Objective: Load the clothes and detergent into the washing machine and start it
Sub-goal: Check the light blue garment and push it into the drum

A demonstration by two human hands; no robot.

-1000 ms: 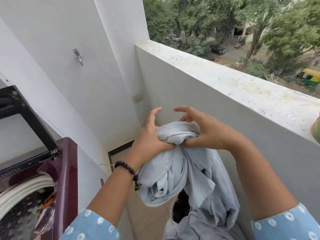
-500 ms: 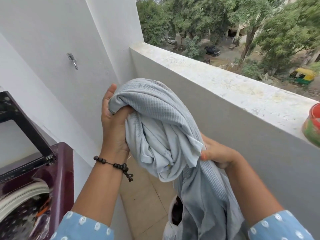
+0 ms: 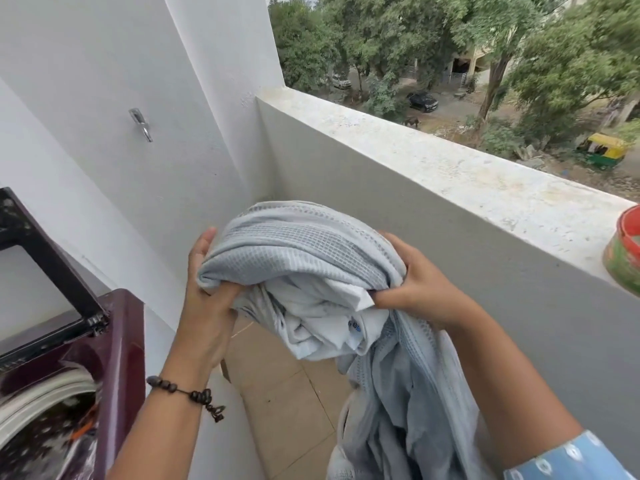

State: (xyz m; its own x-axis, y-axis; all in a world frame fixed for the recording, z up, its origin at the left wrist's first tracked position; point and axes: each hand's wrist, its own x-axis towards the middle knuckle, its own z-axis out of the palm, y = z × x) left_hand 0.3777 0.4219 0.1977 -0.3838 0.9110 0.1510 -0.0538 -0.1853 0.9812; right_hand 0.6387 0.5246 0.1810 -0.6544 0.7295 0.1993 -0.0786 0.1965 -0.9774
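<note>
A bunched light blue-grey cloth [image 3: 304,268] with a waffle weave is held up in front of me, its long tail [image 3: 415,403] hanging down to the lower right. My left hand [image 3: 207,306] grips its left side, and my right hand [image 3: 412,289] pinches its right side. The maroon top-loading washing machine [image 3: 121,344] stands at the lower left with its black lid [image 3: 45,251] raised. Dark patterned clothes [image 3: 45,441] lie inside its drum. No detergent is clearly in view.
A grey balcony parapet [image 3: 433,174] runs along the right, with a red and green container [image 3: 623,258] on its ledge at the right edge. White walls close the left and far side, with a metal hook [image 3: 141,123]. Beige floor tiles [image 3: 284,396] lie below.
Both hands gathered the cloth into a bundle, lifted it up to the left, then brought it lower and centred. My right hand has moved up from under the cloth to grip its right side.
</note>
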